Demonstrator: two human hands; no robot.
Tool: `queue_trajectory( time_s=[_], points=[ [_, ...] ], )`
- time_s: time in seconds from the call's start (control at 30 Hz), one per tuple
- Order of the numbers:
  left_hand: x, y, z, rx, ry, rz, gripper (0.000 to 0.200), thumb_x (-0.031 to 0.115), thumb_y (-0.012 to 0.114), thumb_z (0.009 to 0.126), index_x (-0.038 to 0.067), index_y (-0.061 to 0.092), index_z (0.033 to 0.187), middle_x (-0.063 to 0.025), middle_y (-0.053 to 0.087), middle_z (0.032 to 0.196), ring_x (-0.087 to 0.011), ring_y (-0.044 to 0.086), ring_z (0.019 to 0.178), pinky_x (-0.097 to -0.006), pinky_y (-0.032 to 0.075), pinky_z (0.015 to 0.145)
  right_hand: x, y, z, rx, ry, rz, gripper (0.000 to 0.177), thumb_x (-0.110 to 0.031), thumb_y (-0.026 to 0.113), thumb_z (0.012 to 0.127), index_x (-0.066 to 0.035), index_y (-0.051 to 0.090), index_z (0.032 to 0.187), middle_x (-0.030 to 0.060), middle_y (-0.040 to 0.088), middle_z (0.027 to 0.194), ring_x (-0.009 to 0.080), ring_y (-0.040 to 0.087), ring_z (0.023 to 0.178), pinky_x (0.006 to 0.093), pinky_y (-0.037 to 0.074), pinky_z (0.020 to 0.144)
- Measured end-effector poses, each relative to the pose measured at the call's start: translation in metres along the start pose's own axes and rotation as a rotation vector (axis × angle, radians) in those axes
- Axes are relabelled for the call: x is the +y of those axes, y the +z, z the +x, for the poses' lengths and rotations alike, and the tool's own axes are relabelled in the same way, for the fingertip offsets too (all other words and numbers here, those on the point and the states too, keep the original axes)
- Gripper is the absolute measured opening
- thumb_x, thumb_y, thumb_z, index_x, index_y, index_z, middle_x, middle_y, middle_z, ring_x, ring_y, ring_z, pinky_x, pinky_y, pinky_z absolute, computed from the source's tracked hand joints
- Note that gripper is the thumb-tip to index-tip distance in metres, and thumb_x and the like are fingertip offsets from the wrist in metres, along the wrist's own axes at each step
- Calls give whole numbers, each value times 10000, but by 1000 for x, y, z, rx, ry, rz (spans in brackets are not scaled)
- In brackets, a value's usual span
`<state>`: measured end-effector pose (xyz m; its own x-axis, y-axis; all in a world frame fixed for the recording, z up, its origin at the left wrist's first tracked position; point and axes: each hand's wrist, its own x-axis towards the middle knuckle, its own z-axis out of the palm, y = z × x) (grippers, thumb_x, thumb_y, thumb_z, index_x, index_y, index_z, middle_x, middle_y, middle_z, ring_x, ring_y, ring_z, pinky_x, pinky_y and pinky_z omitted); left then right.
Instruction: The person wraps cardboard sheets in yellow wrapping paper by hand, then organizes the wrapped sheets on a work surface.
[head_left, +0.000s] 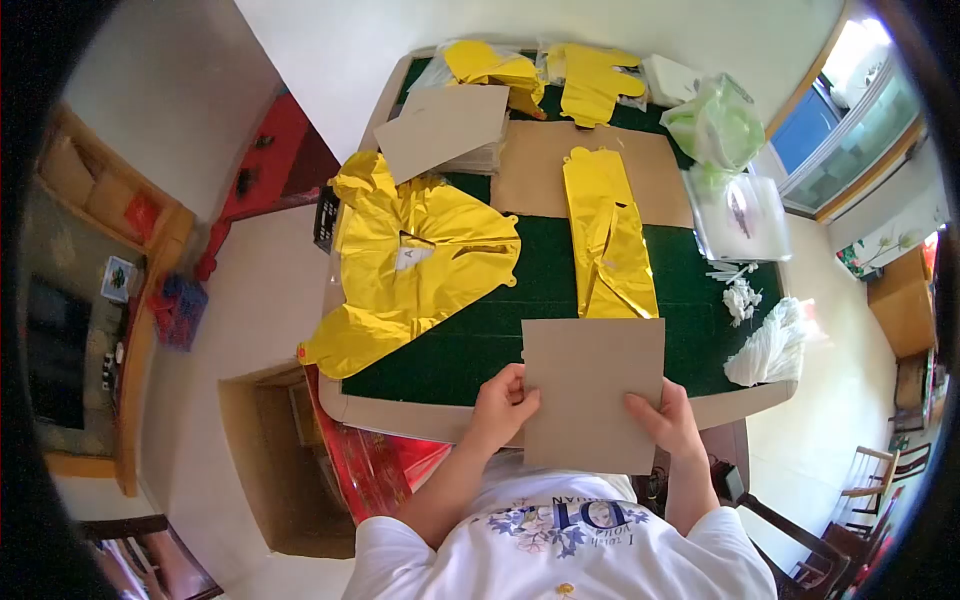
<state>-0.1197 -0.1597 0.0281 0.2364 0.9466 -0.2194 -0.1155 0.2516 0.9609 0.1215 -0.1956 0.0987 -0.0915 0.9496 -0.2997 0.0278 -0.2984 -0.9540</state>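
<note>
One camera sits on the person's head and looks forward and down at the green table (540, 310). The cardboard sheet (592, 395) between the left hand (503, 402) and right hand (667, 420) is nearest to it.

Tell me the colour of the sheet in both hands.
Plain brown, like cardboard: the sheet between the left hand and right hand, clearest in the head view.
</note>
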Motion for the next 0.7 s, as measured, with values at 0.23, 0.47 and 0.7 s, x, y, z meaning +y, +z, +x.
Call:
queue_trajectory(
  time_s=[0.23, 0.47, 0.7],
  points=[
    [-2, 0, -6, 93, -3, 55, 248, -33, 552, 872, 13, 560, 1115, -43, 656, 989, -108, 635, 893, -256, 505, 808, -12, 12, -5, -67, -109, -364, 241, -121, 609, 910, 47, 582, 1081, 21, 670, 910, 90, 602, 787, 265, 498, 686],
    [-10, -21, -7, -218, -355, -720, 193, 46, 592, 897, 31, 633, 1085, -64, 674, 1026, -153, 655, 905, -297, 533, 797, -2, -11, 5, -17, -6, 66, 256, -99, 633, 888, 27, 598, 1108, 30, 662, 966, 85, 597, 845, 256, 494, 744],
    [-7, -14, -8, -334, -402, -1086, 254, 178, 597, 918, 48, 603, 1137, -68, 674, 1037, -170, 660, 904, -334, 540, 803, 3, -17, 10, -1, 13, 149, 259, -80, 639, 870, 32, 600, 1101, 47, 668, 972, 100, 617, 843, 265, 508, 743]
  ],
)
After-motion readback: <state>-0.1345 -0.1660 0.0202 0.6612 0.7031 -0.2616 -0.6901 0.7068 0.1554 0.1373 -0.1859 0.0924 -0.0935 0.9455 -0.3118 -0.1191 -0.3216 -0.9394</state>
